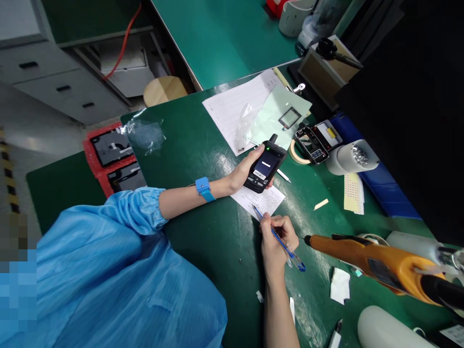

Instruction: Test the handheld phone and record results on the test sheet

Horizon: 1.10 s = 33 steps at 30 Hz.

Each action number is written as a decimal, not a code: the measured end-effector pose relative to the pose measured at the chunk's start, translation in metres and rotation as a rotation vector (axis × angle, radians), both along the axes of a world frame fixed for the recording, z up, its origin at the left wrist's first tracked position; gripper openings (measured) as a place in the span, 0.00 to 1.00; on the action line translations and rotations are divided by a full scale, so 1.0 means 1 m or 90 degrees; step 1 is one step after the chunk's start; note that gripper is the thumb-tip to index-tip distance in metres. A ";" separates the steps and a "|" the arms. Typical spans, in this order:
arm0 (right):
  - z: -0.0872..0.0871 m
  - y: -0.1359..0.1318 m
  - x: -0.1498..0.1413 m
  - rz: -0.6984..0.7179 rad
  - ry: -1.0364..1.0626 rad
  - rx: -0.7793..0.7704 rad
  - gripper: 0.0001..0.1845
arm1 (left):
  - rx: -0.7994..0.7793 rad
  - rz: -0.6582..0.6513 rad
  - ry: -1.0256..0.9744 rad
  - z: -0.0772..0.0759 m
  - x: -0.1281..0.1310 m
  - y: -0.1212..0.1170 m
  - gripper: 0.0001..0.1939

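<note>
A black handheld radio (266,164) with a stubby antenna, a lit screen and a green light is gripped in my left hand (243,173). A blue band circles that wrist. Between the fingers of my right hand (277,241) is a blue ballpoint pen (281,240), its tip pointing up and left toward a small sheet of paper with writing (266,199). That sheet lies on the green mat, partly under the radio and left hand. Just above it, a white pen (283,176) is partly hidden behind the radio.
An orange power screwdriver (366,256) reaches in from the right, near my right hand. Beyond the radio are larger papers (232,111), a roll of tape (297,153), an opened device housing (312,145) and a white cup of screws (350,158). A utility knife (336,334) lies at the bottom.
</note>
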State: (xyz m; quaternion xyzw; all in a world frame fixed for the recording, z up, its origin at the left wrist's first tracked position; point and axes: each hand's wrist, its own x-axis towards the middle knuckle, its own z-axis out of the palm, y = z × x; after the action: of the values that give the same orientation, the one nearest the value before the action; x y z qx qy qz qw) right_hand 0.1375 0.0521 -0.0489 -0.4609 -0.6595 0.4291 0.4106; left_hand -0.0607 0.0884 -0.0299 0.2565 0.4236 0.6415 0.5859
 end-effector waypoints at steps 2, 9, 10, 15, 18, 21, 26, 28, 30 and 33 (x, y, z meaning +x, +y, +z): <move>0.000 0.000 0.000 0.004 -0.004 -0.004 0.25 | 0.004 0.000 0.001 -0.001 -0.001 0.000 0.42; 0.001 0.000 0.000 -0.004 -0.016 -0.007 0.27 | 0.014 -0.002 -0.019 -0.001 -0.001 -0.001 0.40; 0.002 0.001 0.000 0.000 -0.018 -0.008 0.27 | 0.014 -0.002 -0.017 -0.001 0.000 -0.001 0.41; 0.001 0.001 0.000 0.002 -0.019 0.000 0.26 | 0.012 -0.005 -0.027 0.001 -0.001 0.000 0.42; 0.000 0.000 0.000 0.000 -0.008 0.011 0.25 | 0.000 -0.012 -0.037 0.001 -0.002 -0.001 0.42; -0.001 0.000 0.001 0.003 0.001 0.008 0.24 | -0.018 -0.017 -0.040 0.001 -0.003 -0.001 0.42; -0.001 0.002 0.004 0.028 -0.017 -0.004 0.25 | -0.025 -0.011 -0.053 -0.001 -0.003 0.000 0.44; -0.001 0.002 0.005 0.028 -0.018 0.003 0.25 | -0.019 -0.014 -0.048 -0.002 -0.003 0.000 0.44; -0.001 0.003 0.005 0.033 -0.024 0.017 0.25 | -0.022 -0.017 -0.041 -0.002 -0.003 0.000 0.44; -0.001 0.003 0.005 0.051 -0.037 0.042 0.24 | -0.031 -0.017 -0.037 -0.002 -0.003 -0.001 0.44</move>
State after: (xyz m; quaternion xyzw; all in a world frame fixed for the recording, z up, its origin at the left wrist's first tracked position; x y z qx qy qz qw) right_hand 0.1429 0.0550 -0.0503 -0.4323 -0.7031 0.4096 0.3887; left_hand -0.0639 0.0878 -0.0323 0.2289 0.4187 0.6301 0.6126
